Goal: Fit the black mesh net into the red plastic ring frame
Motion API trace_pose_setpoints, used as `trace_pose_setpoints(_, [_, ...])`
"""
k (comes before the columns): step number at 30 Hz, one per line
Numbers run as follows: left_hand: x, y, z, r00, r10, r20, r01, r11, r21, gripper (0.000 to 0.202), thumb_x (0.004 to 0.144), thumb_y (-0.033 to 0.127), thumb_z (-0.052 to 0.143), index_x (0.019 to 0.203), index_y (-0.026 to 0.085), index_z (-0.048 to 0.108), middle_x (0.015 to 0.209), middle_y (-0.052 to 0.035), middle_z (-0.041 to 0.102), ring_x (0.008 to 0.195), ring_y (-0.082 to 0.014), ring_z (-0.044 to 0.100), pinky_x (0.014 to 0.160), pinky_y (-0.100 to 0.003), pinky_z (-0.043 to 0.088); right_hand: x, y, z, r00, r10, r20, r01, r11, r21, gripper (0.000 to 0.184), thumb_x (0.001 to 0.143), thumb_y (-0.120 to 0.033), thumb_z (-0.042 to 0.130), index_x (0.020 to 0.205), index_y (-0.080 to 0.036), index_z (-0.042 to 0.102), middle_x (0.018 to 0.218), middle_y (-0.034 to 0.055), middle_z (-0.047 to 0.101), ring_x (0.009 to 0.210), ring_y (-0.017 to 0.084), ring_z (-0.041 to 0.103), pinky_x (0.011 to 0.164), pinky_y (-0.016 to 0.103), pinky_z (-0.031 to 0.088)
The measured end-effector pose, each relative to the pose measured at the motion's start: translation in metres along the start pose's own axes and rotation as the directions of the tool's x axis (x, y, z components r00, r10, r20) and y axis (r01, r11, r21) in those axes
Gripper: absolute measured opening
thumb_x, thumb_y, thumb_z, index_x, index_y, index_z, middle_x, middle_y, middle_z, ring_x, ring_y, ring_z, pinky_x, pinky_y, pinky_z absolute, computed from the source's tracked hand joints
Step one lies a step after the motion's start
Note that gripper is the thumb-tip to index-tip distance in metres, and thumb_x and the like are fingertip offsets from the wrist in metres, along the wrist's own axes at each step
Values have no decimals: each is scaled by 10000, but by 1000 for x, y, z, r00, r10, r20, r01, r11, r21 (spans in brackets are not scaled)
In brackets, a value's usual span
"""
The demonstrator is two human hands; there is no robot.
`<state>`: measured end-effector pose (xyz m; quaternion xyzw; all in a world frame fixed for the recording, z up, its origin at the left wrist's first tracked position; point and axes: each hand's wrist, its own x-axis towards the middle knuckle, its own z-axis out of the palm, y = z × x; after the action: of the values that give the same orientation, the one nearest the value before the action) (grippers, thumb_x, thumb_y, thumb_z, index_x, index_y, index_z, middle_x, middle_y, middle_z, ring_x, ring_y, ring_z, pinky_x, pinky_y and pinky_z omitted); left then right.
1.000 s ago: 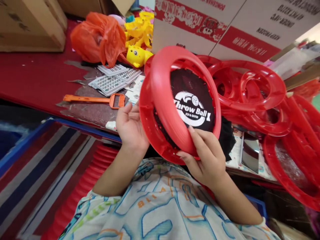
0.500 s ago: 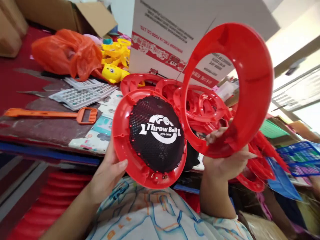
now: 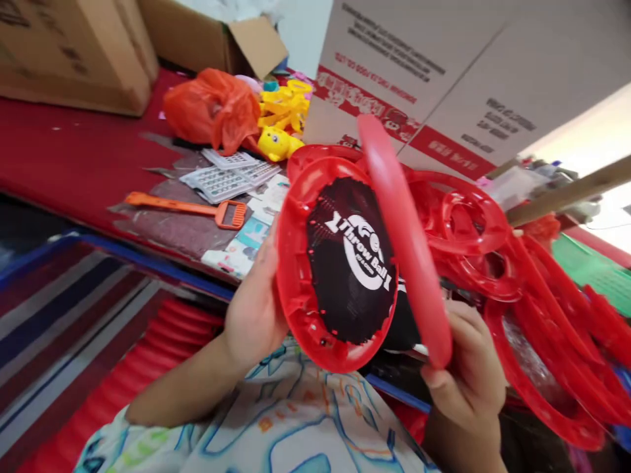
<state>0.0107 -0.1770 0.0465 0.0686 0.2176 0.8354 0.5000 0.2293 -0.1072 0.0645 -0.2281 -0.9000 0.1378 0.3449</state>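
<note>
My left hand (image 3: 254, 315) grips the left rim of a red plastic disc (image 3: 296, 276) whose centre holds black mesh printed "Throw Ball" (image 3: 352, 263). My right hand (image 3: 466, 374) is closed on the lower edge of a separate red ring (image 3: 401, 230), seen nearly edge-on and tilted just right of the disc. The ring stands close in front of the disc's right side. Both are held above my lap, over my patterned shirt.
A pile of red rings (image 3: 493, 249) lies on the table to the right. Calculators (image 3: 227, 174), an orange tool (image 3: 197, 210), an orange bag (image 3: 211, 108), yellow toys (image 3: 283, 118) and cardboard boxes (image 3: 434, 72) sit behind. A striped surface (image 3: 73, 309) lies at lower left.
The ring, lifted off the disc and held up face-on to the right, has swung down and edge-on close to the disc again. The disc has tilted in my left hand.
</note>
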Motion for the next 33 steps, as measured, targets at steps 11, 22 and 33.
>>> trace_pose_setpoints(11, [12,-12,35,865,45,499,-175,960,216,723,949,489,512,1540,424,101,1590,103,300,1463,-197,309,1224,-380,295,-23,-1,15,997,-74,-6,74,997,21,506,975,-481,415,1414,-232,446,1128,113,512,999,246,531,826,408,496])
trace_pose_setpoints(22, [8,-33,54,846,185,500,-346,904,251,709,929,580,470,1541,384,170,1587,72,323,1472,-236,295,1214,-382,286,-38,4,16,991,-54,-118,60,997,44,456,963,-492,434,1338,-242,503,1113,101,540,988,242,546,825,408,494])
trace_pose_setpoints(33, [8,-34,53,851,212,481,-359,903,237,702,933,554,489,1539,336,206,1606,60,278,1475,-188,291,1215,-311,277,-32,4,16,996,-81,-35,83,995,58,505,970,-466,436,1434,-268,408,1141,108,470,1014,242,502,819,426,497])
